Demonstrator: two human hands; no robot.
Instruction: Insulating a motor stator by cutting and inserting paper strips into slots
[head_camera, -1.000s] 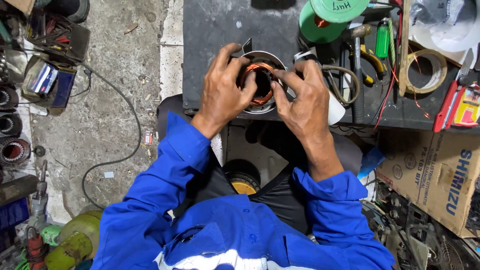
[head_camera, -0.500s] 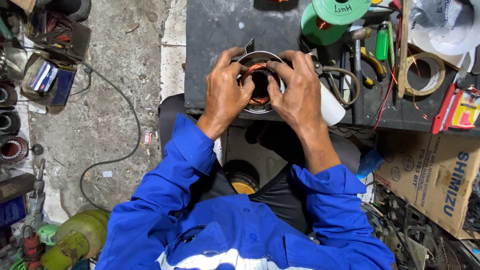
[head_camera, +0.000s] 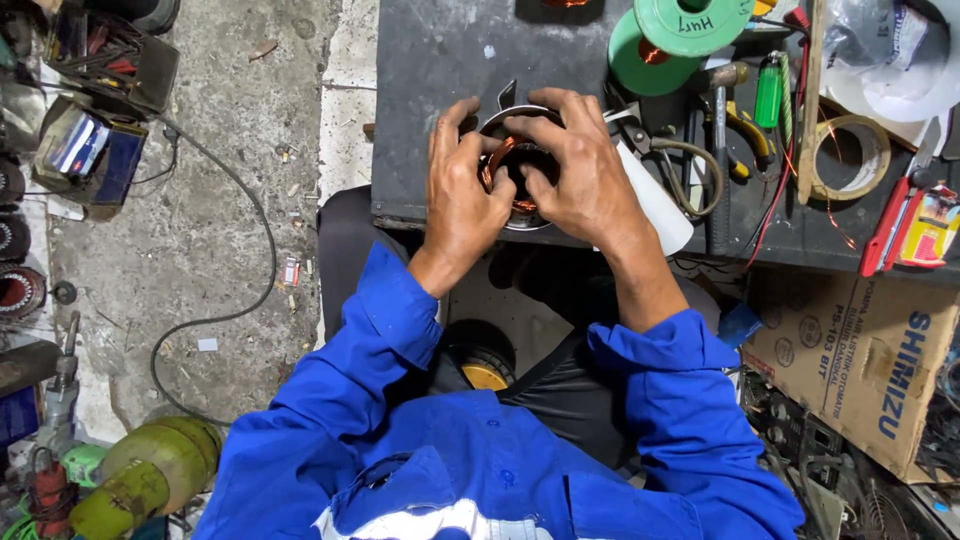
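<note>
A round metal motor stator (head_camera: 512, 170) with copper wire windings lies near the front edge of a dark workbench (head_camera: 430, 70). My left hand (head_camera: 462, 190) grips its left side, fingers curled over the rim and onto the copper coils. From the right, my right hand (head_camera: 585, 170) covers the top and right side of the stator, with its fingers pressed on the windings. Most of the stator is hidden under both hands. Blue sleeves cover both my arms.
Green wire spools (head_camera: 680, 30), pliers (head_camera: 670, 150), a green lighter (head_camera: 768, 92), a tape roll (head_camera: 850, 155) and a red cutter (head_camera: 893, 225) lie on the bench's right part. A cardboard box (head_camera: 860, 360) sits below right. A cable (head_camera: 230, 300) and motor parts (head_camera: 90, 150) lie on the concrete floor at left.
Both hands have closed in over the stator. My right hand has slid left onto its top, so less of the copper windings shows than before.
</note>
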